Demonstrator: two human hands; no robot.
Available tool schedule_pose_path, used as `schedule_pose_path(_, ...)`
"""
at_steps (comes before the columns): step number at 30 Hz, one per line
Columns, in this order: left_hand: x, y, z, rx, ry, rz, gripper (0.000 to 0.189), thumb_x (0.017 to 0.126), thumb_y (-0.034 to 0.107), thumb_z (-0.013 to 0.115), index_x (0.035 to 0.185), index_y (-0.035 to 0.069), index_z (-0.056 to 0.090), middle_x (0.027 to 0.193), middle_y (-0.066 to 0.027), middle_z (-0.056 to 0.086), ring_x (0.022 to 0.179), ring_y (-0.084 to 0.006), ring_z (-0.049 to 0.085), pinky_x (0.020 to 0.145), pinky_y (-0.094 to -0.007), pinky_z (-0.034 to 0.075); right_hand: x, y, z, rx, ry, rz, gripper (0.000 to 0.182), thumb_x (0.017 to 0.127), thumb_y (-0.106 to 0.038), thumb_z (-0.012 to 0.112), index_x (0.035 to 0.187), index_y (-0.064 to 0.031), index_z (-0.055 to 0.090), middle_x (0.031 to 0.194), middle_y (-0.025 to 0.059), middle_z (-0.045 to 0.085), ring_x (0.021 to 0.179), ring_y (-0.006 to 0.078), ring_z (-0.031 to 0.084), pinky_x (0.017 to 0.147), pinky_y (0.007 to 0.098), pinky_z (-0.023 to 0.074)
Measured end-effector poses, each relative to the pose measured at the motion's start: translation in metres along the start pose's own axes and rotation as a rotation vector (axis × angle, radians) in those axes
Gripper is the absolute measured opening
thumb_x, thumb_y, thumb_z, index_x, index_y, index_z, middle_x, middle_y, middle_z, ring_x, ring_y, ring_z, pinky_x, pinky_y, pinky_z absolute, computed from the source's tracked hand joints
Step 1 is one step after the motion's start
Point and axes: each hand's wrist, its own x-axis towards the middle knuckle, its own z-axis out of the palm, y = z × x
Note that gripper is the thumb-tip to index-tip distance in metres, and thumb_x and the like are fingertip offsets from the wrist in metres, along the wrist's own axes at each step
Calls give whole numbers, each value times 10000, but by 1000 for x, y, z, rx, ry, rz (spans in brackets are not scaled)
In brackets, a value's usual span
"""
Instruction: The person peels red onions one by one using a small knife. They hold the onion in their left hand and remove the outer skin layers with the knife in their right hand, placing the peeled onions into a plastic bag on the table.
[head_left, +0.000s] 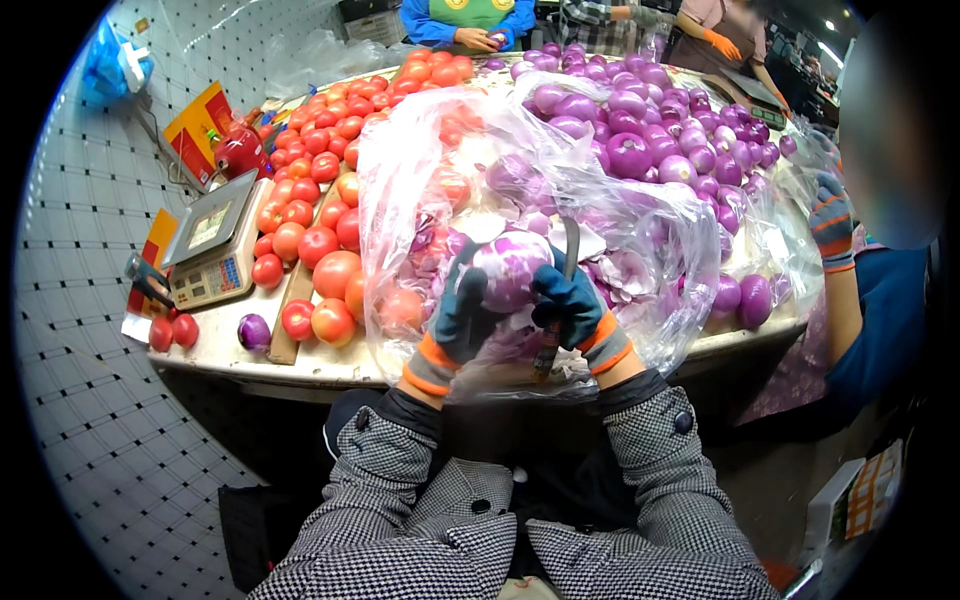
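Note:
A large purple onion (513, 268) with whitish patches on its skin is held between my two gloved hands, above the plastic bag. My left hand (466, 304) grips the onion's left side. In my right hand (576, 304) is a knife (571, 244) with a dark, narrow blade pointing up and away; its handle (546, 352) shows below the fingers. The right fingertips are close against the onion's right side; whether they press on it I cannot tell. Beneath the hands, a clear plastic bag (637, 225) lies spread out with loose onion skins (622, 274) in it.
Tomatoes (330, 247) are heaped on the left, beside a wooden strip (283, 345) and a weighing scale (217, 240). Purple onions (630, 154) are piled at the back right. A gloved hand (831, 221) of a person is at the right edge; other people stand across the table (210, 360).

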Motion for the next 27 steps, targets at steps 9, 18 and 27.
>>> schedule_pose_path(9, -7, -17, -5, -385, 165, -59, 415, 850, 179, 592, 1240, 75, 495, 1147, -93, 572, 1122, -246, 524, 980, -453, 441, -1, -4, -12, -691, 139, -272, 406, 872, -343, 572, 1135, -33, 556, 944, 106, 622, 818, 234, 595, 716, 341, 485)
schedule_pose_path(18, -5, 15, 31, -33, 397, -217, 770, 741, 6, 690, 1371, 41, 247, 1058, -150, 564, 892, -228, 627, 772, -345, 550, -17, 2, -9, -1595, 74, -385, 383, 897, -435, 481, 755, -98, 595, 734, 125, 594, 688, 318, 598, 609, 438, 466)
schedule_pose_path(27, 2, 16, 28, 145, 344, -312, 741, 691, -21, 725, 1328, 56, 354, 1100, -88, 515, 934, -170, 574, 810, -315, 522, -24, -14, -18, -1620, -14, -314, 333, 878, -414, 515, 767, -112, 601, 730, 109, 608, 648, 305, 600, 566, 429, 464)
